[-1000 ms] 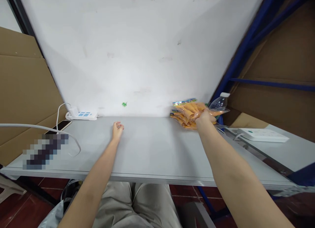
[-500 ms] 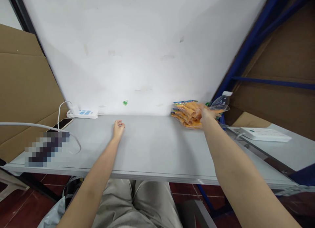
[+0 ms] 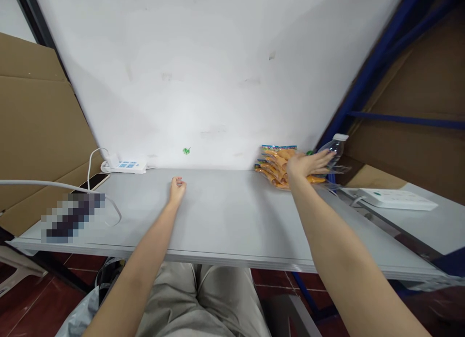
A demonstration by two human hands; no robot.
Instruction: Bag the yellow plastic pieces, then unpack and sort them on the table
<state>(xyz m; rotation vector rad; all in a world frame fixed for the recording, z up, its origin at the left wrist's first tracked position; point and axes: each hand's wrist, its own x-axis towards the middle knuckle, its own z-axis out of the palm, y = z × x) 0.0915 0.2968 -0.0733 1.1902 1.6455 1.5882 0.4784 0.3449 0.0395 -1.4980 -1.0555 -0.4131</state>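
Note:
My left hand (image 3: 178, 188) rests on the grey tabletop (image 3: 221, 216), its fingers curled into a loose fist with nothing visible in them. Over the right side of a pile of clear plastic packets (image 3: 274, 169) is my right hand (image 3: 308, 165), fingers stretched out and pointing right. Orange contents and blue printed top strips show through the packets. The hand covers part of the pile, and whether the palm presses on it I cannot tell. Just beyond the fingertips a clear plastic bottle (image 3: 336, 150) with a white cap leans against the blue frame.
A white power strip (image 3: 128, 167) and a phone (image 3: 100, 181) lie at the left, with a white cable (image 3: 43, 183) crossing there. Cardboard (image 3: 36, 128) stands on the left. Another white power strip (image 3: 397, 199) lies right, past a gap. A white wall (image 3: 218, 85) closes the back.
My right hand has opened from its grasp on the packets, its fingers now spread to the right. The top packet has settled on the pile. My left hand stays put.

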